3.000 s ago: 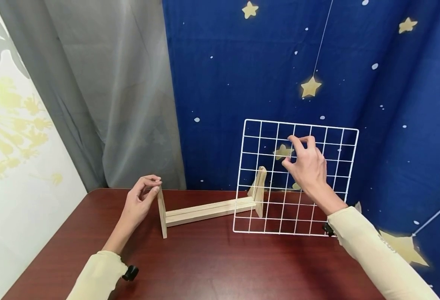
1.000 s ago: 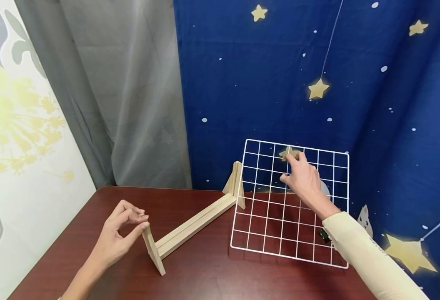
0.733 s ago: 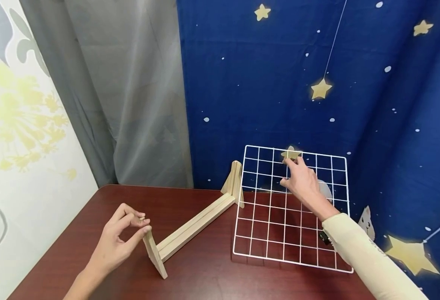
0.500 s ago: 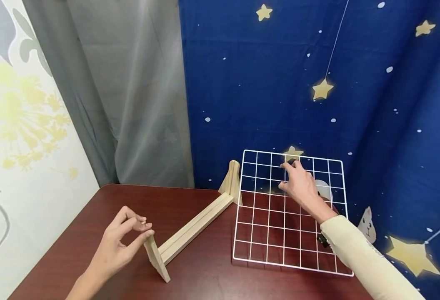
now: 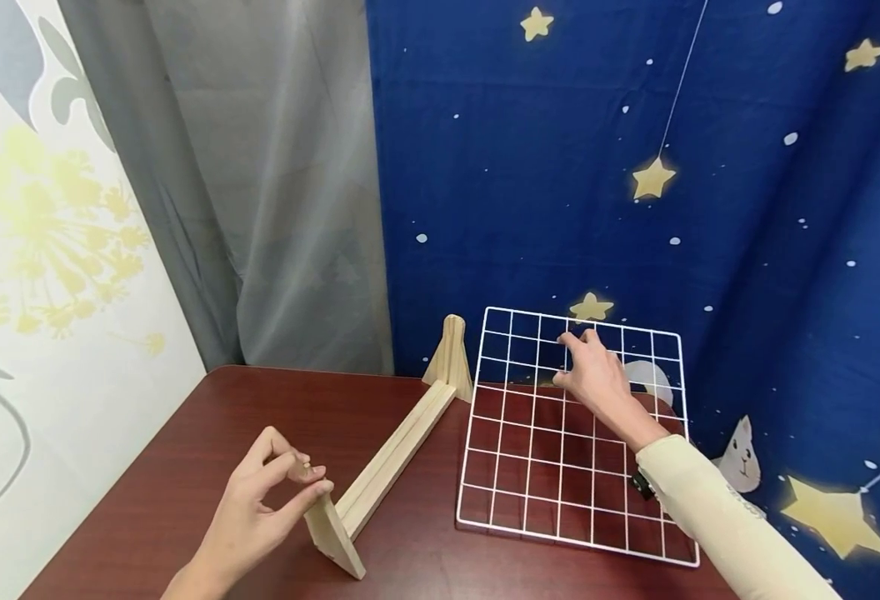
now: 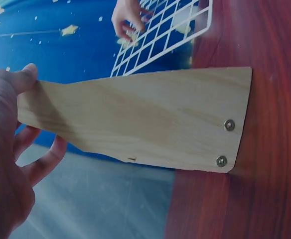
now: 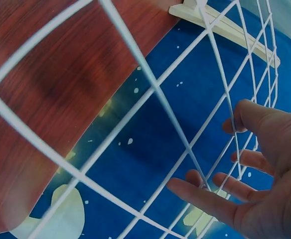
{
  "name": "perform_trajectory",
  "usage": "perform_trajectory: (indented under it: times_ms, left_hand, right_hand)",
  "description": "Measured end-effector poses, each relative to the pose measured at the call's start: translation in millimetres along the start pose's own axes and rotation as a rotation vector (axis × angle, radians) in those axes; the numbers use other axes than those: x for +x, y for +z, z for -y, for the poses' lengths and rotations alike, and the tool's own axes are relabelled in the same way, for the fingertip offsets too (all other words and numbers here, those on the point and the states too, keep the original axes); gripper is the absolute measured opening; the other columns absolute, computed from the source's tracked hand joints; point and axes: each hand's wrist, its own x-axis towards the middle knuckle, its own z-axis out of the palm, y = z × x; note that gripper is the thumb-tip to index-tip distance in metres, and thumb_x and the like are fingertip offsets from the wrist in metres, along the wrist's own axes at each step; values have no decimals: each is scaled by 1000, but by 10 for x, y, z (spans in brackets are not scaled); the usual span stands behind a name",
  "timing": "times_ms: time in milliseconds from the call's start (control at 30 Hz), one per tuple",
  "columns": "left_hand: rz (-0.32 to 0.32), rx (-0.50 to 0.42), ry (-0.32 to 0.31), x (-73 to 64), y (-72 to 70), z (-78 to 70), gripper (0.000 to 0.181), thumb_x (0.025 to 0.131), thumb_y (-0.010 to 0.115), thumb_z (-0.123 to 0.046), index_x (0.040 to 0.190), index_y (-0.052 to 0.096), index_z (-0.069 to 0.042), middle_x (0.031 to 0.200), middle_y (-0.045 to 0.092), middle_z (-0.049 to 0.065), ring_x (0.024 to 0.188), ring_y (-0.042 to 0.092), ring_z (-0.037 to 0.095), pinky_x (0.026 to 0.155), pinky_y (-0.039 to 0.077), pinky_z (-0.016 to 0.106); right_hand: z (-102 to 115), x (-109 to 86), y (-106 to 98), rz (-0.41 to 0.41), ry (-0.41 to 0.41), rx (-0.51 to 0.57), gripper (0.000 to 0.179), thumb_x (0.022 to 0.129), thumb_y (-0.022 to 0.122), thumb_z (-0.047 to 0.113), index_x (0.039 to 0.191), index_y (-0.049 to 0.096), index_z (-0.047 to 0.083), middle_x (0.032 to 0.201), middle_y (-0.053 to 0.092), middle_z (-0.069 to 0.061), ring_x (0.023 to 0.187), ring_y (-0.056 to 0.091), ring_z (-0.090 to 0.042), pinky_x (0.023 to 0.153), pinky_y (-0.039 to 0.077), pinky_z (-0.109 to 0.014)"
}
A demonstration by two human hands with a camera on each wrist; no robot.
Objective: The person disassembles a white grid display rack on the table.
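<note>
My left hand (image 5: pixel 252 504) pinches the rounded top of the near end panel (image 5: pixel 335 537) of a pale wooden stand. A grooved beam (image 5: pixel 398 454) links it to the far end panel (image 5: pixel 451 360), and the stand rests on the table. In the left wrist view, two screws (image 6: pixel 229 125) show low on the near panel (image 6: pixel 140 117). To the right, a white wire grid panel (image 5: pixel 578 544) leans back, its lower edge close over the table. My right hand (image 5: pixel 597 379) holds it by its upper middle wires; in the right wrist view the thumb and fingers (image 7: pixel 203 199) bend around the wires.
The dark red table (image 5: pixel 207 467) ends at a blue star-patterned curtain (image 5: pixel 530 183) and a grey curtain (image 5: pixel 312 192) behind. A white patterned surface (image 5: pixel 50 333) borders the left side. The grid's left edge is near the stand's far end.
The left hand has come nearer with the stand's near end, so the beam now runs away from me. The grid has gone from nearly upright to leaning back and lower. Both hands keep their hold.
</note>
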Motion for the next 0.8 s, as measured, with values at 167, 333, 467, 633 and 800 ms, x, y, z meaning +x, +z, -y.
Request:
perform_trajectory:
  times_ms: [167,333,467,633,800]
  left_hand:
    - [-13,-1,35,2,86,-100,27,78,92,0,87,71,-14,93,51,5,96,77,-1,87,60,15]
    - [-35,35,89,20,156,-201,19,90,86,-16,81,69,-15,90,50,4,92,76,0,83,60,12]
    - [-51,87,129,49,206,-278,25,94,82,-25,77,66,-17,87,50,2,87,75,0,73,56,8]
    - [-44,138,164,88,270,-359,29,98,78,-29,74,65,-18,85,49,0,73,64,-3,59,44,5]
    - [-28,193,163,109,319,-422,33,101,74,-34,73,63,-21,84,47,-3,62,44,-9,55,32,-1]
  right_hand:
    - [16,-10,19,32,12,27,66,75,85,25,137,63,19,119,58,-18,79,66,-44,55,52,-49]
    - [20,-5,47,39,2,23,65,76,85,24,137,63,19,120,58,-18,78,66,-43,55,53,-50]
    - [37,-12,68,48,-9,11,63,76,85,24,135,64,18,119,60,-18,80,66,-43,60,55,-53]
    - [74,-25,105,69,-30,-1,63,74,86,24,133,68,16,119,65,-18,89,69,-45,73,58,-58]
    - [137,-35,158,98,-34,9,62,73,86,23,132,69,16,119,65,-18,84,69,-44,69,57,-56]
